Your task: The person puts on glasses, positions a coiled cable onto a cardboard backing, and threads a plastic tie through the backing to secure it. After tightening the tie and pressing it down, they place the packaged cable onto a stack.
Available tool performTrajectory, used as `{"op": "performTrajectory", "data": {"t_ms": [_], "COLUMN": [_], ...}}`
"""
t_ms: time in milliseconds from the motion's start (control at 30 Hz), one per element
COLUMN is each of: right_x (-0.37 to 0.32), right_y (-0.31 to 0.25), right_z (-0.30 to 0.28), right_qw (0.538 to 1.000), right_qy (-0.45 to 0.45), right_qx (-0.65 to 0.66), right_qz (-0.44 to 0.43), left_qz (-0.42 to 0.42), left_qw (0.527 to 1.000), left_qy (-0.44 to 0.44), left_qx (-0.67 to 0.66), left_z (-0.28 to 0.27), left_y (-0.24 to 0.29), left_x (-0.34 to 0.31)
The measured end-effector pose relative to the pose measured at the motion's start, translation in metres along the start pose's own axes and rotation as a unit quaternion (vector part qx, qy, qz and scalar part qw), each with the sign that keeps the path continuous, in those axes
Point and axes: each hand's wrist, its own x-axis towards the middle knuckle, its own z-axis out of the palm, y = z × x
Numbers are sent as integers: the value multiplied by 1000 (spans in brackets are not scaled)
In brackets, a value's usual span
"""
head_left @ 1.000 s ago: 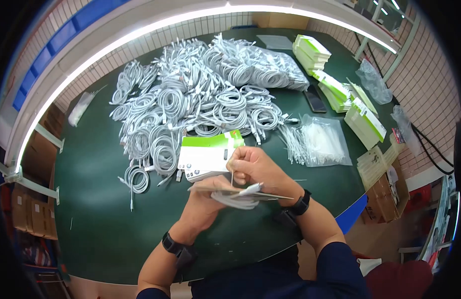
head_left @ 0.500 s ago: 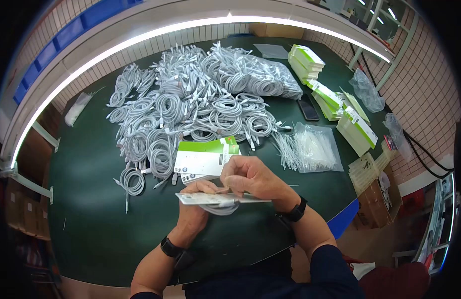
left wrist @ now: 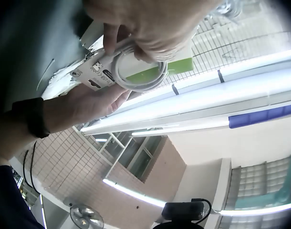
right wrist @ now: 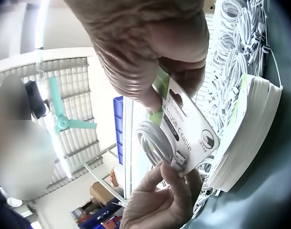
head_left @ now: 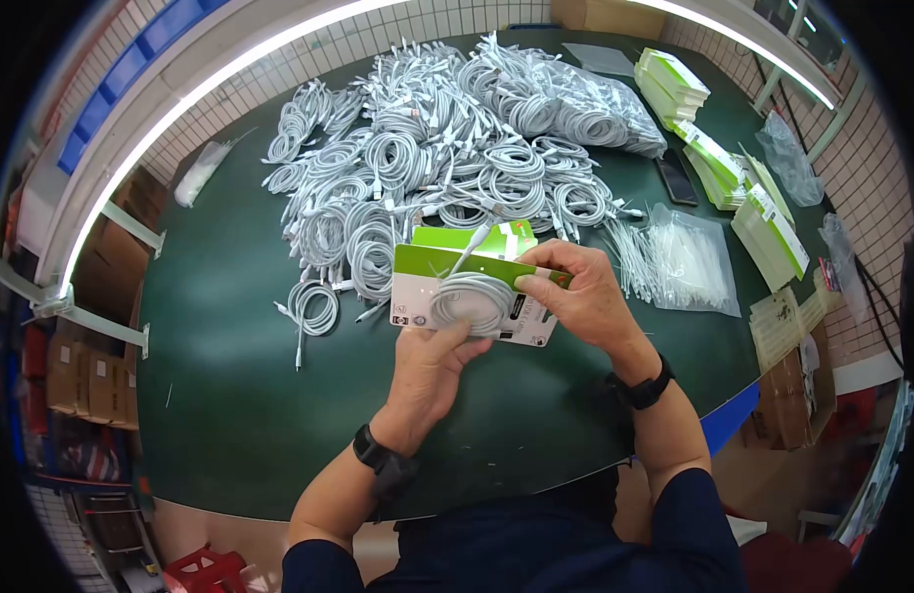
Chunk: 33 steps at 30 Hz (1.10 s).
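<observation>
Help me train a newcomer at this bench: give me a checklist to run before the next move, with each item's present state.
1. Left hand steadies the coiled cable: ok, thumb pressing on it.
2. Right hand holds the card: ok, its grip is near one upper corner, thumb in front.
3. Coil lies over the card's printed face: ok.
4. Upper connector within the card's outline: not ok, it points past the top edge.
5. Coil fastened to card: cannot tell, the thumb covers part of it.
6. Spare white ties nearby: ok, loose beside the right hand.
</observation>
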Motion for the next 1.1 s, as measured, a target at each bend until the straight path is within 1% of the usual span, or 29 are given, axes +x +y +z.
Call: {"op": "performTrajectory", "data": {"t_ms": [33, 67, 100, 133, 167, 200, 233, 267, 300, 400, 433, 500, 533, 567, 600, 700, 800, 867, 1000, 1100], "right_x": [0, 1, 1, 0, -1, -1, -1, -2, -3, -5, -5, -5, -7, -7, -7, -10, -12, -15, -21, -28], "right_y": [-1, -2, -2, -3, -4, -5, -6, -7, -8, -10, -11, -11, -7, 1, 2, -12, 1, 4, 5, 5], "right_z": [-2, -3, -4, -5, -6, -5, -3, 1, 5, 12, 14, 16, 18, 22, 26, 26, 29, 28, 29, 28], "right_qw": [1000, 1000, 1000, 1000, 1000, 999, 999, 998, 998, 992, 990, 986, 987, 989, 989, 985, 963, 948, 906, 886], "right_qy": [1, 3, 3, -7, -20, -33, -42, -54, -67, -109, -122, -141, -134, -128, -121, -151, -151, -145, -105, -83], "right_qx": [-2, -4, -6, -4, -3, -1, -2, -2, -4, -61, -71, -91, -73, -55, -37, -68, -152, -212, -298, -337], "right_qz": [-1, -2, -1, 7, 15, 23, 18, 15, 12, -18, -20, -23, -40, -58, -76, -55, -160, -188, -281, -308], "left_qz": [-6, 82, 168, 252, 275, 335, 382, 415, 409, 378, 394, 361, 345, 361, 355, 336, 327, 330, 365, 381], "left_qw": [1000, 994, 977, 949, 916, 841, 745, 631, 597, 573, 570, 584, 591, 589, 582, 569, 566, 562, 590, 612], "left_qy": [2, 11, 21, 32, 50, 48, 45, 40, 31, -15, -27, -41, -50, -58, -61, -71, -80, -82, -77, -63], "left_qx": [12, 71, 130, 187, 288, 422, 545, 654, 690, 727, 720, 726, 728, 721, 729, 748, 752, 754, 716, 690], "left_z": [-1, -3, -5, -8, -17, -20, -16, -12, -7, -8, -7, -9, -9, -8, -9, -12, -10, -9, -11, -11], "left_y": [4, 6, 6, 7, 13, 22, 35, 43, 45, 43, 44, 39, 36, 35, 33, 23, 15, 13, 10, 8], "left_x": [-1, -1, 0, -2, -7, -10, -15, -20, -22, -22, -21, -23, -24, -22, -22, -24, -26, -25, -21, -20]}}
